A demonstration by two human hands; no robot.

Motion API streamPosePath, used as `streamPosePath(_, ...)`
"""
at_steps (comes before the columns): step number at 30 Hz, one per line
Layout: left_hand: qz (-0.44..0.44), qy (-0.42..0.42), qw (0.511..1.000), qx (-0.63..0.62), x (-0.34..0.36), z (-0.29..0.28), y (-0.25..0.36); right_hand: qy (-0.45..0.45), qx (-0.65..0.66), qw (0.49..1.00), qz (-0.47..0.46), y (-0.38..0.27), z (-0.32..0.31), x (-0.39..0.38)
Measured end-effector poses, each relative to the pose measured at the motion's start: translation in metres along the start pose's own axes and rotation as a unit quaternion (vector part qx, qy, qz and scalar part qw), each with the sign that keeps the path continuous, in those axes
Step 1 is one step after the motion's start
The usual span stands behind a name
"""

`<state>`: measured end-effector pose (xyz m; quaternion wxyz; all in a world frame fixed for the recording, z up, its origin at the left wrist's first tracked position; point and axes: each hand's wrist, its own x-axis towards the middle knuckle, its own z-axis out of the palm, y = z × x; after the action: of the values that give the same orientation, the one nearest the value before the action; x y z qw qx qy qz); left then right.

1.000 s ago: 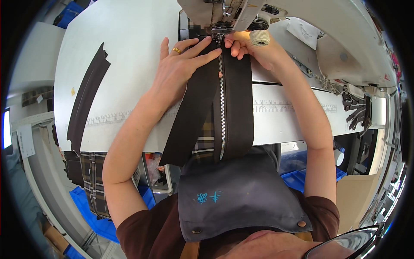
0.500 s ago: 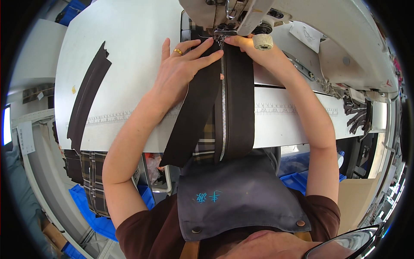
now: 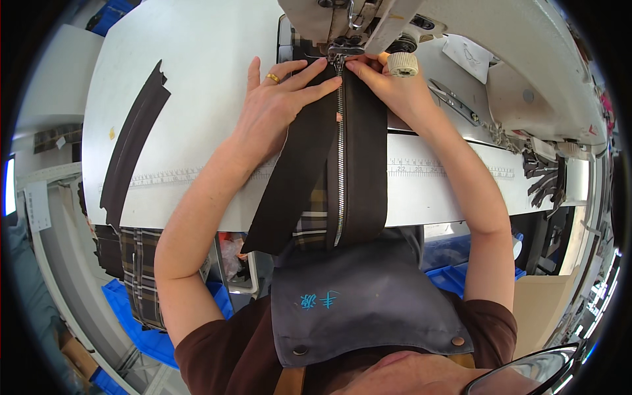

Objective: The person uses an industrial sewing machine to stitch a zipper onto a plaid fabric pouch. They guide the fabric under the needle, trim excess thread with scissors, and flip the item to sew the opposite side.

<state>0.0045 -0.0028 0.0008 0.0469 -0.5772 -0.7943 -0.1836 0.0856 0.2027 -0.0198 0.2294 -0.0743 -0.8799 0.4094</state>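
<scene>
A silver-toothed zipper (image 3: 340, 155) runs lengthwise under the presser foot (image 3: 338, 60) of a sewing machine (image 3: 526, 46). Dark fabric strips (image 3: 366, 164) lie along both sides of it, and plaid cloth (image 3: 311, 217) shows beneath. My left hand (image 3: 283, 99), wearing a ring, rests with fingers spread on the left strip, fingertips close to the foot. Beside the foot on the right, my right hand (image 3: 395, 85) has its thumb bent against its other fingers at the dark fabric's edge. Its fingertips are partly hidden.
A loose dark strip (image 3: 135, 141) lies at left on the white table (image 3: 204, 79). Scissors (image 3: 455, 102) rest right of the machine bed. Dark scraps (image 3: 545, 178) hang at the far right. Plaid cloth (image 3: 141, 263) drapes over a blue bin (image 3: 131, 316) at lower left.
My right hand has bent and shifted slightly, its thumb now by the foot where a finger reached before. The scissors show more fully. My left hand and the zipper stay almost still.
</scene>
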Motion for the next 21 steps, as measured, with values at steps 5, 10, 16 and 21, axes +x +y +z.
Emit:
streamPosePath(5,-0.001,0.007,1.0,0.013,-0.0017,0.0019,-0.0003,0.001,-0.003,0.998,-0.07,-0.0115,-0.0019,-0.0065)
streamPosePath(10,0.008,-0.005,0.999,0.033,-0.0042,0.0005,0.0003,0.015,-0.087,0.988,-0.13,-0.0069,0.0008,-0.002)
streamPosePath(16,0.0,-0.026,0.999,0.023,-0.0083,-0.0012,0.0012,0.012,-0.126,0.98,-0.154,-0.0061,0.0012,-0.0019)
streamPosePath(21,-0.008,-0.008,1.0,0.006,-0.0076,-0.0009,0.0041,0.016,-0.12,0.981,-0.15,-0.0043,0.002,-0.003)
